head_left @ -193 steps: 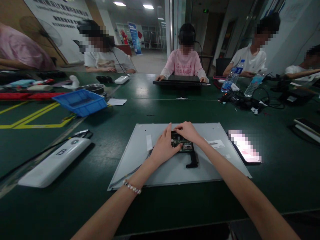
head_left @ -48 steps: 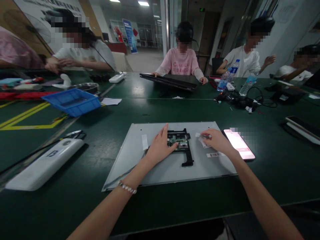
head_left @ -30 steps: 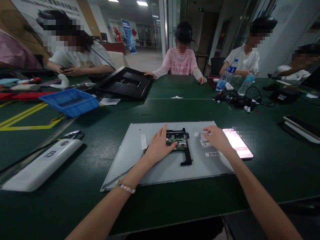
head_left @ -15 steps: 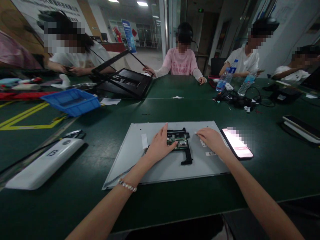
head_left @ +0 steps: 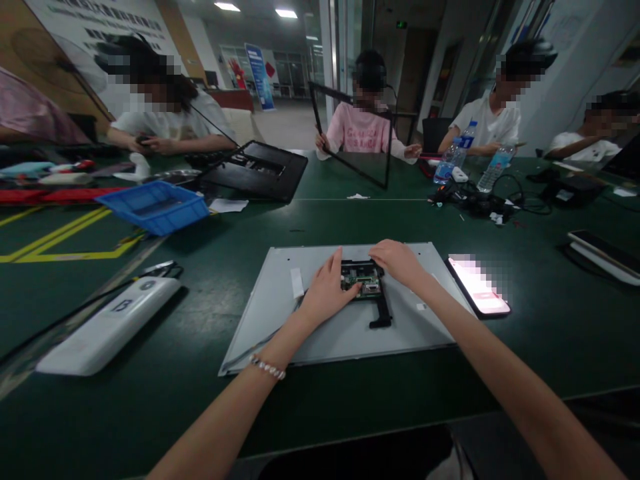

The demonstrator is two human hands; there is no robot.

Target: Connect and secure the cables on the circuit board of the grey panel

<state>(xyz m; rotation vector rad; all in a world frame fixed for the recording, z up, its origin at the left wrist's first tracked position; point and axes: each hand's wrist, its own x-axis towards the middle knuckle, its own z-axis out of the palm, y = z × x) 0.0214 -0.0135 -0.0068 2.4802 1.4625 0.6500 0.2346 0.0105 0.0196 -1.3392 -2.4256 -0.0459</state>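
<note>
on our table [head_left: 300, 223], a grey panel [head_left: 340, 343] carries the circuit board [head_left: 369, 288] near its far edge. our left hand [head_left: 326, 290] spreads unclenched over the board's left side; whether our right hand [head_left: 399, 261] grasps anything, we cannot tell. we judge the board fragile, best held by its bracket [head_left: 383, 312].

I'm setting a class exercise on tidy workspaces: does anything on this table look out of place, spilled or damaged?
Yes: black cables lie tangled by the plastic bottles, with white scraps at their near edge, which looks untidy. No spill or damage stands out on the grey panel.
</note>
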